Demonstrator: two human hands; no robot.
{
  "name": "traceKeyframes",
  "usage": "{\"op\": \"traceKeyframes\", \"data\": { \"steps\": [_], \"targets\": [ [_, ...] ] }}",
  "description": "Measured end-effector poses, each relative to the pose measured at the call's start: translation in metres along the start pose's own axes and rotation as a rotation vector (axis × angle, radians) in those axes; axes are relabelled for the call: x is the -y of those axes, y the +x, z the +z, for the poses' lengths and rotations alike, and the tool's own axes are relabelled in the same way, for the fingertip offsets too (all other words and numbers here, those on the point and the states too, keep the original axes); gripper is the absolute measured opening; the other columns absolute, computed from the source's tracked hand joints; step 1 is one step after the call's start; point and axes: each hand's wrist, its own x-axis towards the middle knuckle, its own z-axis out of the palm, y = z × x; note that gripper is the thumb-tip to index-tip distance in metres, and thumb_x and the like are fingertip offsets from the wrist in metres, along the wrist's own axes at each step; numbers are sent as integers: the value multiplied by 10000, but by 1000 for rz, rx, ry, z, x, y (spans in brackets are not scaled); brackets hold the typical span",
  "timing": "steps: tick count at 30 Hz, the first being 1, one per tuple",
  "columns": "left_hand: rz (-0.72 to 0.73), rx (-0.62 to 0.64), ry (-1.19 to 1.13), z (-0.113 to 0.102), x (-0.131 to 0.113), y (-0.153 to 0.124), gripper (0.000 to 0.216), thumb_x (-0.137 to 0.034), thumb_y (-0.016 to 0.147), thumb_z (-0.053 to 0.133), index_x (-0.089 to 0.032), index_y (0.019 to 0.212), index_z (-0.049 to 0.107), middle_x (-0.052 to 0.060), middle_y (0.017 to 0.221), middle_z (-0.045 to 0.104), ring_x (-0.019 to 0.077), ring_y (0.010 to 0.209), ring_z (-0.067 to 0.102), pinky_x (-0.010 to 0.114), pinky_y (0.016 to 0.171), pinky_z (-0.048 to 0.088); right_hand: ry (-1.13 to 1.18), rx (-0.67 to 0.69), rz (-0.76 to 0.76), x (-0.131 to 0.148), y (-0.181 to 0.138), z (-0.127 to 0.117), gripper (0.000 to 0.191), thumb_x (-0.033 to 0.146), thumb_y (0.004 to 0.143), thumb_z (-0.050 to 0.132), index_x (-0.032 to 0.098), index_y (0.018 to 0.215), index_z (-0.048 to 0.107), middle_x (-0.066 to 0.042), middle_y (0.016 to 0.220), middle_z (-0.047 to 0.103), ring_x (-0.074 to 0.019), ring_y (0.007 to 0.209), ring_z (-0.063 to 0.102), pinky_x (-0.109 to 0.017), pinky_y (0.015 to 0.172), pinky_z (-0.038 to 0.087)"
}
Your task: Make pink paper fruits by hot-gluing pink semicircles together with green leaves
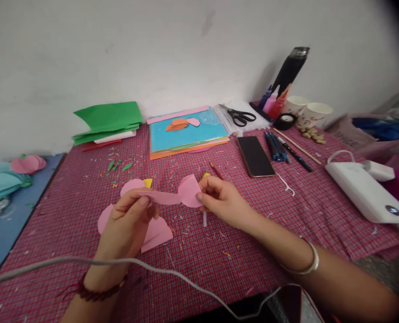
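Note:
Between my two hands I hold a pink paper cutout (189, 190) with rounded lobes, raised above the checked cloth. My left hand (128, 220) pinches its left part between thumb and fingers. The right lobe, which looks folded, is gripped at its edge by the thumb and fingers of my right hand (224, 202). More pink paper pieces (157, 235) lie on the cloth under and behind my left hand, partly hidden by it. A small yellow paper piece (148, 183) sits beside them. Behind my right fingers shows a small item with a yellow end (206, 175), mostly covered.
Green paper sheets (110, 119), a blue sheet stack (186, 134) and black scissors (240, 117) lie along the wall. On the right are a phone (256, 156), pens (276, 147), paper cups (315, 114) and a white power bank (364, 190). A white cable (159, 269) crosses in front.

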Motion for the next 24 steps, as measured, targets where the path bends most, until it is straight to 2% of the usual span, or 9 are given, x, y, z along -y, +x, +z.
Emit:
{"op": "traceKeyframes", "data": {
  "steps": [3, 7, 10, 12, 15, 18, 24],
  "targets": [
    [-72, -23, -7, 5, -1, -6, 143, -275, 674, 789, -228, 779, 704, -19, 751, 666, 88, 574, 574, 185, 495, 480, -73, -5, -17, 0, 0, 4, 71, 231, 827, 534, 198, 773, 503, 39, 660, 485, -99, 584, 480, -252, 537, 388],
    [-93, 27, 101, 14, 7, -13, 222, -205, 624, 821, -224, 814, 708, -21, 750, 679, 100, 646, 629, 189, 602, 535, -170, -18, -64, 0, 0, 9, 64, 212, 840, 528, 193, 779, 531, 24, 673, 518, -112, 612, 480, -259, 558, 384],
    [-97, 94, 215, 14, 15, -14, 115, -227, 687, 779, -202, 771, 705, -13, 693, 667, 95, 620, 608, 184, 589, 507, -245, -7, -75, 0, -2, 12, 71, 211, 856, 524, 191, 799, 563, 10, 702, 560, -119, 636, 500, -263, 583, 395],
    [-58, 99, 306, 12, 18, -14, 78, -254, 733, 742, -191, 727, 696, -19, 645, 633, 82, 569, 557, 177, 546, 466, -271, 5, -81, 0, -3, 13, 76, 219, 869, 521, 191, 818, 570, 8, 715, 573, -118, 642, 508, -262, 592, 398],
    [37, 33, 414, 11, 20, -12, 113, -259, 738, 733, -187, 675, 674, -27, 629, 596, 86, 584, 518, 182, 551, 436, -270, 12, -99, -2, -5, 14, 80, 238, 887, 518, 195, 830, 553, 22, 692, 546, -111, 626, 493, -250, 575, 387],
    [72, -24, 469, 15, 18, -12, 127, -258, 717, 743, -189, 660, 653, -29, 621, 596, 99, 594, 518, 193, 557, 431, -255, 15, -114, -6, -6, 15, 61, 226, 889, 517, 197, 849, 552, 32, 687, 520, -105, 617, 470, -242, 565, 378],
    [145, -17, 577, 19, 12, -14, 68, -265, 756, 688, -216, 710, 690, -13, 597, 592, 137, 606, 539, 205, 496, 397, -271, 30, -118, -8, -9, 14, 81, 191, 881, 511, 194, 923, 579, 14, 733, 581, -111, 636, 507, -247, 586, 396]
  ]
}}
